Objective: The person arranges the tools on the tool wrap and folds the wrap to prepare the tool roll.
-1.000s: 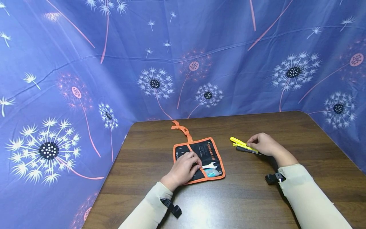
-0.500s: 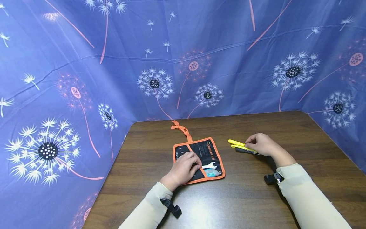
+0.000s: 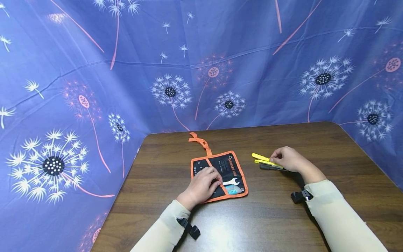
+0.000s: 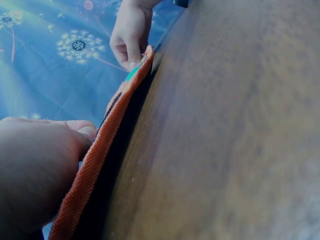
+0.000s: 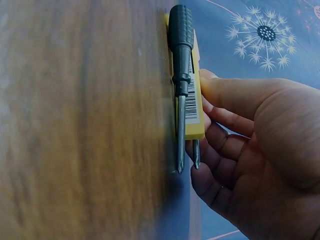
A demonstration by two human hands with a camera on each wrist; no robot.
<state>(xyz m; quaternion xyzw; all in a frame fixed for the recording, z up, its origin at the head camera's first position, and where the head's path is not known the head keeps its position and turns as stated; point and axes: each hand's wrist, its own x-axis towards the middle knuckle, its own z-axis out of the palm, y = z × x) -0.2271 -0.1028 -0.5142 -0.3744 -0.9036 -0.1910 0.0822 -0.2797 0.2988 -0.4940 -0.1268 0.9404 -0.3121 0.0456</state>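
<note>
My left hand (image 3: 203, 185) rests over an unrolled black tool pouch (image 3: 221, 166) with orange edging, its thumb and finger pinching at the orange pocket band. A silver wrench (image 3: 233, 182) and a teal-and-grey utility knife (image 3: 233, 190) stick out of the pocket. On the right, my right hand (image 3: 291, 159) pinches a flat yellow tool with a barcode label (image 5: 193, 112); its exact kind is unclear. Against it lie a yellow-handled screwdriver (image 3: 259, 156) and a black-handled screwdriver (image 5: 181, 35). Two cross-shaped tips show in the right wrist view. My left fingertips are partly hidden.
The brown wooden table (image 3: 245, 217) ends at a blue dandelion-print curtain (image 3: 189, 70). An orange tie strap (image 3: 201, 141) stretches from the pouch's far edge. Black camera straps (image 3: 301, 196) sit on both wrists.
The yellow and black tools have shifted slightly left and turned a little under my right hand, mostly in the first half second. My left hand and the pouch stay put.
</note>
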